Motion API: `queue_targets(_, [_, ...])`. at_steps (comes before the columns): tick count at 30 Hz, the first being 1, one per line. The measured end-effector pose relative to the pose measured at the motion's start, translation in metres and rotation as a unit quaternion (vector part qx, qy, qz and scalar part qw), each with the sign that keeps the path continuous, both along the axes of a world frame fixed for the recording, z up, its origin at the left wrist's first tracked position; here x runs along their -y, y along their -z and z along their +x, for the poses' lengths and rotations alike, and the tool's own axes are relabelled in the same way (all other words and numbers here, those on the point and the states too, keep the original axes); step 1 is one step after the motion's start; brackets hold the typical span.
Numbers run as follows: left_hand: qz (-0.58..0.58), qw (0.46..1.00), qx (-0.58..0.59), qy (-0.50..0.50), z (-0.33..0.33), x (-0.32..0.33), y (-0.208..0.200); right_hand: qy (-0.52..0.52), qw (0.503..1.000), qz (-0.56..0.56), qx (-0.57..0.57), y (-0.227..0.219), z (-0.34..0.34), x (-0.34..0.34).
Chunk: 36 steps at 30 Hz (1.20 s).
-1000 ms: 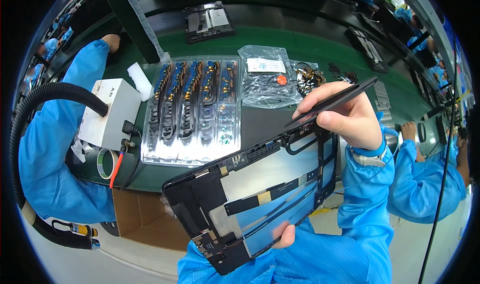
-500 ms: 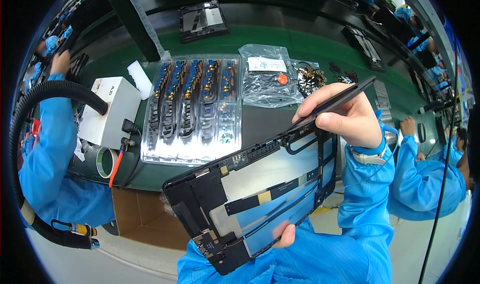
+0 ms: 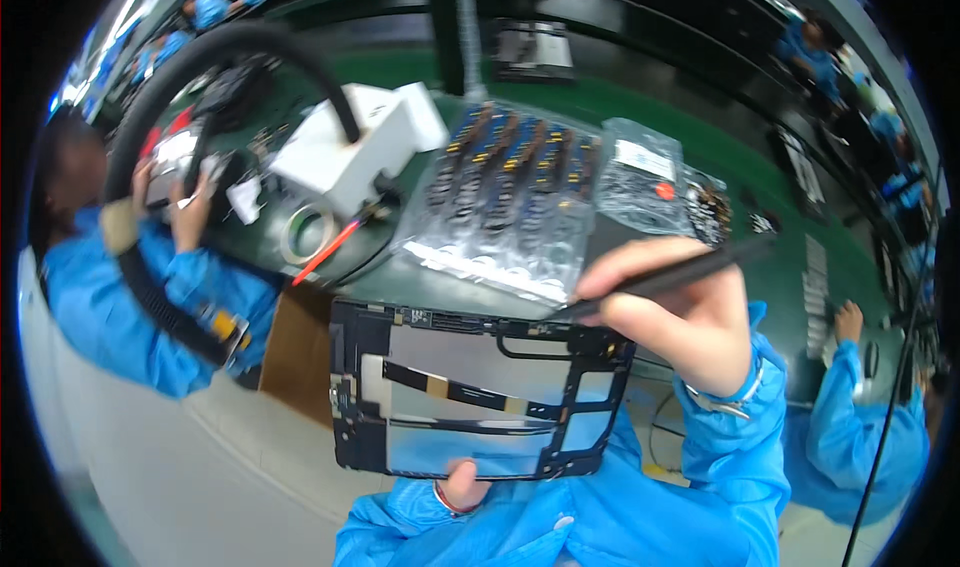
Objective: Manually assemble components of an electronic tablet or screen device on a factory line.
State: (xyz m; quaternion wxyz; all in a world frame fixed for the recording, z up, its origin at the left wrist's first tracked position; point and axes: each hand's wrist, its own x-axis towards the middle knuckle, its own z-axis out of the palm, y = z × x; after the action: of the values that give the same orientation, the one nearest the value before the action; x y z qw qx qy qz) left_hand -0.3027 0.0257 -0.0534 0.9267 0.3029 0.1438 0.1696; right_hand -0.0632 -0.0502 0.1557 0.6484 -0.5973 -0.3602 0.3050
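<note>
An opened tablet, its black frame around a silvery inside crossed by a dark flex cable, lies almost level before my body. My left hand grips its near edge, thumb on top and the other fingers hidden beneath. Black tweezers are pinched in my right hand. Their tip points left, at the tablet's far edge right of the middle; whether it touches is too blurred to tell.
Beyond the tablet lies a clear plastic tray of small cable parts, beside plastic bags. To the left are a white box with a black hose, a tape roll and a cardboard box. Co-workers sit on both sides.
The tablet has swung from a steep tilt to nearly level, my left hand moving with it. My right hand and the tweezers are lower, near its far edge. The whole view has turned left.
</note>
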Motion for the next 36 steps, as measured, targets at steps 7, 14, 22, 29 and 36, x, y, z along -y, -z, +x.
queue_targets(7, [0.122,0.976,-0.003,-0.178,-0.09,0.006,0.031,-0.204,0.978,-0.042,0.003,0.07,-0.068,-0.177])
queue_targets(14, [0.063,0.903,-0.01,-0.424,-0.1,0.011,0.044,-0.242,0.945,-0.163,-0.149,0.124,-0.136,-0.265])
queue_targets(22, [0.063,0.878,-0.069,-0.47,-0.092,-0.001,0.034,-0.248,0.933,-0.174,-0.193,0.115,-0.131,-0.254])
queue_targets(29, [0.082,0.891,-0.065,-0.442,-0.095,0.004,0.034,-0.233,0.94,-0.155,-0.194,0.108,-0.132,-0.253])
queue_targets(36, [0.092,0.905,-0.044,-0.414,-0.093,0.005,0.029,-0.225,0.943,-0.153,-0.193,0.103,-0.123,-0.248])
